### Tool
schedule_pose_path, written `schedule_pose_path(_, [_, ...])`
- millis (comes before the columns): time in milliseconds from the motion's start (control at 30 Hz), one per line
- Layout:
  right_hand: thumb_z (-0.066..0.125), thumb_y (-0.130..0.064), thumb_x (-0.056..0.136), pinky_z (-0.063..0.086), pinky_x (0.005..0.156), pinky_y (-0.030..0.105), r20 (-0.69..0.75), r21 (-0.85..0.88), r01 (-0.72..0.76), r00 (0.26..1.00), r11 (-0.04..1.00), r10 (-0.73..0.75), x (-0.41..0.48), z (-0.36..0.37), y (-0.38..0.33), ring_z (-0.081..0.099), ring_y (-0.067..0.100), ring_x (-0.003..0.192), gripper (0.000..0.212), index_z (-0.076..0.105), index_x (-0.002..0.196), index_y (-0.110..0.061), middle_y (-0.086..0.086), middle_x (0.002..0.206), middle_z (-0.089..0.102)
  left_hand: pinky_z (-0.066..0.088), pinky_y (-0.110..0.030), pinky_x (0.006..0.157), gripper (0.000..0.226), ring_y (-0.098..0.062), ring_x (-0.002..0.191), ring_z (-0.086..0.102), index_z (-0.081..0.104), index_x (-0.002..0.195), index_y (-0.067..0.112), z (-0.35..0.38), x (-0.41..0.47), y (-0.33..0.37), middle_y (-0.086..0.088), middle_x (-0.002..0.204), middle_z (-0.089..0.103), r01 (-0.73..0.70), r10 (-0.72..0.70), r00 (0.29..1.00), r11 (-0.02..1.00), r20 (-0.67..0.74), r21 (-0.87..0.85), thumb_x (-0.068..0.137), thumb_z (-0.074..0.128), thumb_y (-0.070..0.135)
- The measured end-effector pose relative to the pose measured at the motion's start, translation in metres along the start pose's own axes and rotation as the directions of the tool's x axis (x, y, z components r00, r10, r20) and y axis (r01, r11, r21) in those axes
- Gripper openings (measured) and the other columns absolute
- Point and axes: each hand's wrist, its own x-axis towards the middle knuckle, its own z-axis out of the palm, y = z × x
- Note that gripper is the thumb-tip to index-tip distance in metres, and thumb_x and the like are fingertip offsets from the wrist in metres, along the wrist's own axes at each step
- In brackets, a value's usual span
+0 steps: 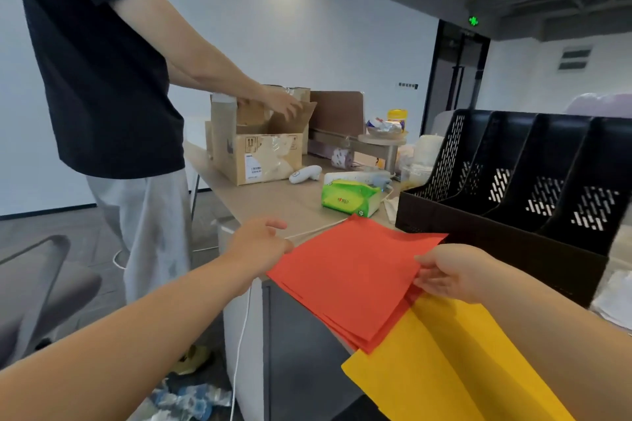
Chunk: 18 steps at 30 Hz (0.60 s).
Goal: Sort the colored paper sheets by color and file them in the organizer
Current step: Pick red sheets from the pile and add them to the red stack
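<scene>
A stack of red paper sheets (345, 273) lies at the table's near corner and overhangs its edge. My left hand (260, 243) grips the stack's left corner. My right hand (451, 272) pinches its right edge between thumb and fingers. Yellow sheets (441, 362) lie below and partly under the red ones, under my right forearm. The black file organizer (506, 215), with several upright slots that look empty, stands on the table just behind the red stack, at the right.
Another person in a black shirt (99, 61) stands at the left, hands in a cardboard box (263, 150). A green tissue pack (350, 198), a white handheld device (306, 174), a white cable (242, 328) and clutter sit on the table (273, 202). A grey chair (41, 287) stands at left.
</scene>
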Motion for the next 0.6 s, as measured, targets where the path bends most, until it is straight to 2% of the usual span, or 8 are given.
schedule_pose_path(67, [0.058,-0.003,0.090,0.050,0.053,0.032,-0.004,-0.073,0.043,0.999,0.996,-0.043,-0.007,-0.014,0.000,0.061,0.025,0.069,0.008,0.055,0.097,-0.001,0.016,0.085,0.058,0.051,-0.034,0.085,0.028,-0.015,0.088,0.059,0.058,0.101,0.028,0.016,-0.005,0.018,0.002,0.112,0.054,-0.036,0.036,0.999,0.999,0.021,0.022,0.080,0.068,0.011])
schedule_pose_path(167, [0.058,-0.005,0.090,0.050,0.056,0.030,-0.034,-0.153,0.102,0.994,0.983,-0.108,-0.020,-0.047,0.005,0.064,0.023,0.072,0.011,0.057,0.100,-0.001,0.015,0.091,0.063,0.048,-0.030,0.072,0.023,-0.016,0.073,0.056,0.058,0.090,0.028,0.050,-0.014,0.043,0.002,0.103,0.056,-0.126,0.124,0.991,0.992,0.044,0.030,0.080,0.068,0.011])
schedule_pose_path(267, [0.058,-0.008,0.091,0.051,0.056,0.028,-0.106,-0.161,0.097,0.988,0.982,-0.115,-0.036,-0.100,0.022,0.066,0.022,0.073,0.011,0.059,0.099,-0.001,0.014,0.096,0.065,0.042,-0.024,0.061,0.024,-0.008,0.069,0.052,0.059,0.101,0.025,0.102,-0.033,0.068,0.009,0.087,0.054,-0.262,0.253,0.962,0.961,0.107,0.086,0.083,0.062,0.009])
schedule_pose_path(300, [0.059,-0.009,0.091,0.052,0.056,0.028,-0.129,-0.166,0.084,0.986,0.982,-0.106,-0.041,-0.118,0.029,0.066,0.021,0.072,0.012,0.059,0.098,0.000,0.014,0.094,0.065,0.041,-0.023,0.060,0.027,-0.008,0.072,0.053,0.059,0.105,0.024,0.118,-0.041,0.077,0.010,0.089,0.055,-0.303,0.288,0.947,0.948,0.144,0.097,0.084,0.062,0.009])
schedule_pose_path(400, [0.058,-0.007,0.090,0.053,0.056,0.026,-0.242,-0.156,0.061,0.965,0.986,-0.098,-0.065,-0.192,0.063,0.063,0.020,0.061,0.010,0.060,0.096,0.000,0.013,0.083,0.063,0.040,-0.024,0.060,0.034,-0.014,0.083,0.055,0.058,0.117,0.019,0.184,-0.070,0.108,0.002,0.107,0.058,-0.408,0.373,0.882,0.910,0.287,0.072,0.084,0.064,0.012])
schedule_pose_path(467, [0.057,-0.006,0.090,0.052,0.056,0.026,-0.331,-0.119,0.034,0.941,0.992,-0.072,-0.086,-0.244,0.086,0.062,0.020,0.057,0.008,0.059,0.096,-0.001,0.012,0.078,0.062,0.042,-0.026,0.060,0.033,-0.014,0.078,0.055,0.057,0.118,0.019,0.227,-0.096,0.130,0.003,0.100,0.055,-0.442,0.403,0.833,0.897,0.378,0.018,0.086,0.062,0.012])
schedule_pose_path(567, [0.057,-0.006,0.090,0.051,0.047,0.022,-0.486,-0.031,-0.016,0.874,0.999,-0.001,-0.128,-0.314,0.121,0.061,0.020,0.055,0.010,0.060,0.097,0.000,0.011,0.075,0.063,0.040,-0.025,0.068,0.034,-0.013,0.087,0.053,0.058,0.117,0.018,0.288,-0.142,0.160,0.005,0.101,0.053,-0.492,0.454,0.750,0.869,0.481,-0.053,0.084,0.061,0.010])
schedule_pose_path(600, [0.057,-0.006,0.090,0.050,0.045,0.020,-0.536,-0.012,-0.024,0.844,1.000,0.013,-0.144,-0.333,0.133,0.060,0.020,0.055,0.010,0.061,0.097,0.001,0.011,0.074,0.063,0.039,-0.025,0.065,0.034,-0.012,0.084,0.053,0.058,0.116,0.018,0.307,-0.157,0.168,0.005,0.100,0.055,-0.505,0.471,0.719,0.859,0.511,-0.081,0.084,0.060,0.008])
